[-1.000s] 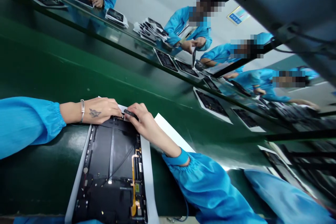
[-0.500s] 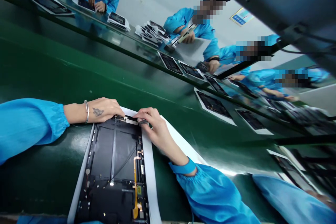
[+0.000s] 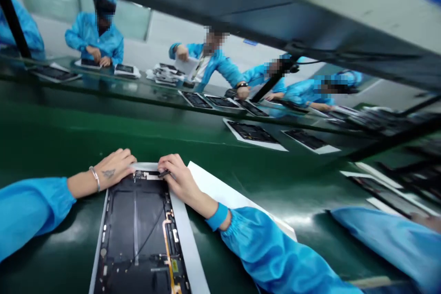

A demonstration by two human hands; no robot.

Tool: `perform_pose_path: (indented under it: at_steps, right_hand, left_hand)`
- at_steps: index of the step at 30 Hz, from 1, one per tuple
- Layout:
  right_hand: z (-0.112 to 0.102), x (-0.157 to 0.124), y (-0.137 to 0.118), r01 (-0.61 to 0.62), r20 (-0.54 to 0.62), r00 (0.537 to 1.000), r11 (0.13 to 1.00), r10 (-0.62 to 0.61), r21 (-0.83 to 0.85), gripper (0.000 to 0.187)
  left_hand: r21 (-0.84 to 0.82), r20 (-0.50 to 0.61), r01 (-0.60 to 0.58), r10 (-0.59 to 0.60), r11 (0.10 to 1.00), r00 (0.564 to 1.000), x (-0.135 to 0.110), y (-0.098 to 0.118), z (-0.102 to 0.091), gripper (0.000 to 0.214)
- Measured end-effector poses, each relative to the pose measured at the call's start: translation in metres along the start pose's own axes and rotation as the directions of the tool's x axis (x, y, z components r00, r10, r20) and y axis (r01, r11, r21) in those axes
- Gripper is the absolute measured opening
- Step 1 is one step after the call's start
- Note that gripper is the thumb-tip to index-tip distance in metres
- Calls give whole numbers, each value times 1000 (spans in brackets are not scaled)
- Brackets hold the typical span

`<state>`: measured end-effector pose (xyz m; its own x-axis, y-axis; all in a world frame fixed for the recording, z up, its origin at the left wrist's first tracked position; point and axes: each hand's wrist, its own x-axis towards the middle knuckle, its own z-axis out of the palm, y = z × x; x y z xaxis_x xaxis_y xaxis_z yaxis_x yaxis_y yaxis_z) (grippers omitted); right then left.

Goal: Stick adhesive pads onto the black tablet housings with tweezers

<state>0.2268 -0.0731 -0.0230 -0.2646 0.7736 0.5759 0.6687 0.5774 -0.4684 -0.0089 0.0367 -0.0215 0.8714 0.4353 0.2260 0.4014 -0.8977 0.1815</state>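
An opened tablet chassis (image 3: 138, 234) with black insides, a thin cable and an orange flex strip lies on a white sheet in front of me on the green belt. My left hand (image 3: 115, 167) rests curled on its far left corner, with a bracelet at the wrist. My right hand (image 3: 177, 179) sits at the far right corner, fingers pinched round a small dark tool (image 3: 164, 174) whose tip touches the top edge by a small component (image 3: 140, 175).
A white sheet (image 3: 223, 193) lies under my right forearm. More opened tablets (image 3: 253, 132) ride the green belt (image 3: 69, 124) beyond. Several people in blue coats work along the far side, with stacks of parts (image 3: 165, 73). A dark overhead rail crosses the top.
The view has swung level and pulled back. Both hands stay at the tablet's far edge; my right hand has shifted slightly left, still pinching the dark tool.
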Motion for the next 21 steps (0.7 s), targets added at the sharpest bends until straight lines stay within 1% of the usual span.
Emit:
perform_pose_path:
  at_steps: [2,4,6,8,10,12,14,16,17,19,21]
  right_hand:
    - [2,7,2,-32,-139,989,997,42,76,21]
    - [3,13,3,-45,-268,959,986,88,163,18]
    - [4,17,6,-58,-381,912,969,150,241,16]
    - [5,21,9,-99,-448,863,949,232,300,17]
    - [5,25,12,-151,-465,830,927,308,344,21]
    - [5,28,13,-170,-467,816,914,340,368,23]
    - [5,29,13,-148,-467,823,916,324,374,22]
    - [5,30,12,-119,-462,836,920,295,373,21]
    - [6,30,12,-111,-457,842,922,286,372,20]
    - [6,29,11,-108,-444,852,923,277,368,20]
    - [7,29,12,-114,-431,861,927,272,358,20]
  left_hand:
    - [27,47,27,-28,999,999,2,-8,-8,23]
    - [24,68,91,-92,996,993,9,-22,-22,21]
    - [45,46,187,-190,981,981,19,-43,-42,17]
    - [103,-19,285,-284,953,959,32,-68,-65,15]
    - [142,-128,393,-377,909,917,44,-92,-88,17]
    - [161,-250,500,-455,851,855,52,-113,-107,18]
    - [162,-361,591,-511,790,781,54,-129,-122,19]
    - [152,-432,646,-538,748,724,52,-140,-131,27]
    - [147,-450,667,-551,730,703,49,-143,-134,30]
    - [138,-451,714,-598,687,662,44,-147,-136,33]
    - [136,-405,758,-663,638,630,39,-148,-133,36]
